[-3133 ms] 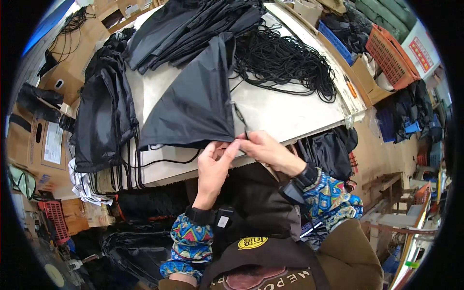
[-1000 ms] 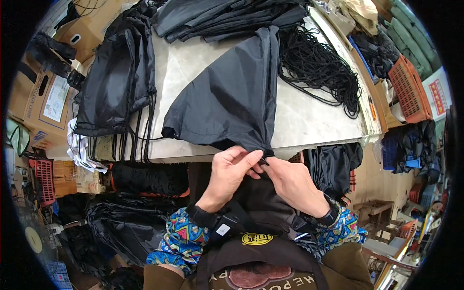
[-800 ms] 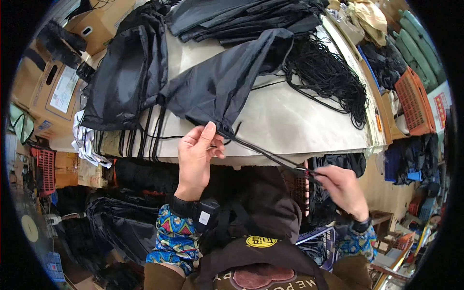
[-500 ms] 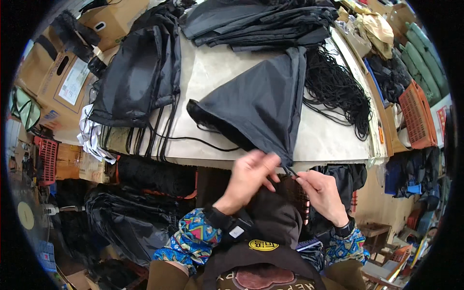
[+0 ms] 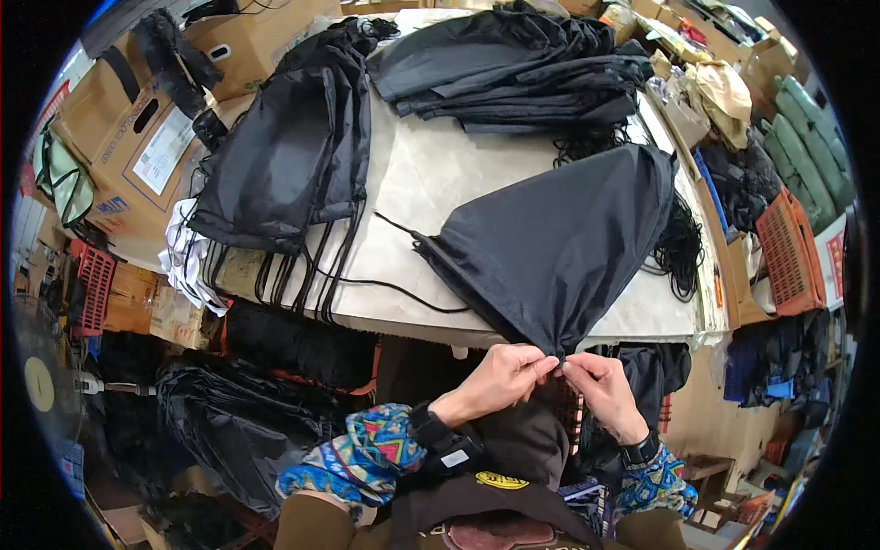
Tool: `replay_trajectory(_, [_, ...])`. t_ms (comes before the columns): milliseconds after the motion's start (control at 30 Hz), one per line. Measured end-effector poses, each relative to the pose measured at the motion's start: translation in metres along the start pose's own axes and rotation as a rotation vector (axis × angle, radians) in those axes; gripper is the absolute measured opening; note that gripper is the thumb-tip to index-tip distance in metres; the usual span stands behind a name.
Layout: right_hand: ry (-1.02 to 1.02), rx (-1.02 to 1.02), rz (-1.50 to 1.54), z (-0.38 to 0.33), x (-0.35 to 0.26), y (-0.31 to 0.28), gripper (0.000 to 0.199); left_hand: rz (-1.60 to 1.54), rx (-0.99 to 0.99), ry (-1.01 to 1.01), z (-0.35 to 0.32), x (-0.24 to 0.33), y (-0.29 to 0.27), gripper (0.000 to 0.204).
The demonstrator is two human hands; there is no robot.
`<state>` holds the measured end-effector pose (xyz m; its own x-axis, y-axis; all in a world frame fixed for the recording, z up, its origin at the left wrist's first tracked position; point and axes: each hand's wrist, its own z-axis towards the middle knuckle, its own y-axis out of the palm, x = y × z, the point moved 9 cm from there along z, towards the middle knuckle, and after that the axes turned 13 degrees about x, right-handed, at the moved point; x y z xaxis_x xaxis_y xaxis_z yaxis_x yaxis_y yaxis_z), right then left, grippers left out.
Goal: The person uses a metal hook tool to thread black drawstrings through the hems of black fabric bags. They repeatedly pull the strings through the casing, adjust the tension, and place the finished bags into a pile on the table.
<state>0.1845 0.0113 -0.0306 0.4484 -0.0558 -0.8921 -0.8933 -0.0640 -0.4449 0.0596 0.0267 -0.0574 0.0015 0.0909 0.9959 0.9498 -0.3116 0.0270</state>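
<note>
Left hand (image 5: 500, 377): thumb and fingers pinch the gathered corner of the bag (image 5: 550, 246), forearm slanting in from lower left.
Right hand (image 5: 605, 392): pinches the same corner, fingertips beside the left's, forearm rising from lower right.
Bag: right of center, fanned across the table (image 5: 422, 174), corner past its front edge.

I am in a cluttered textile workshop, working on a black fabric bag (image 5: 559, 238) at a pale, flat-topped worktable (image 5: 412, 174). A stack of layered black cloth (image 5: 513, 78) and a tangle of thin black cords (image 5: 683, 249) share its surface. Around me I see brown cardboard cartons (image 5: 112, 156), an orange plastic crate with perforated sides (image 5: 790, 252), plump grey-green bundles (image 5: 793, 156) and a heap of glossy black material (image 5: 238, 412).
</note>
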Motion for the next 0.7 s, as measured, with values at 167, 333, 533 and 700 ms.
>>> replay_trajectory(167, [-0.102,-0.024,-0.023,0.004,-0.018,0.008,0.014,-0.536,0.345,-0.076,0.016,0.014,-0.038,0.02])
replay_trajectory(333, [-0.564,0.267,-0.421,0.007,-0.056,0.004,0.009,-0.299,0.3,0.209,0.032,0.025,-0.011,0.027])
replay_trajectory(533, [-0.852,0.745,-0.372,0.009,-0.184,-0.082,0.034,0.376,0.296,0.296,0.042,0.019,-0.001,0.031])
replay_trajectory(700, [-0.572,0.431,0.136,0.012,-0.193,-0.108,0.017,0.541,0.297,0.453,0.041,0.037,0.02,0.028])
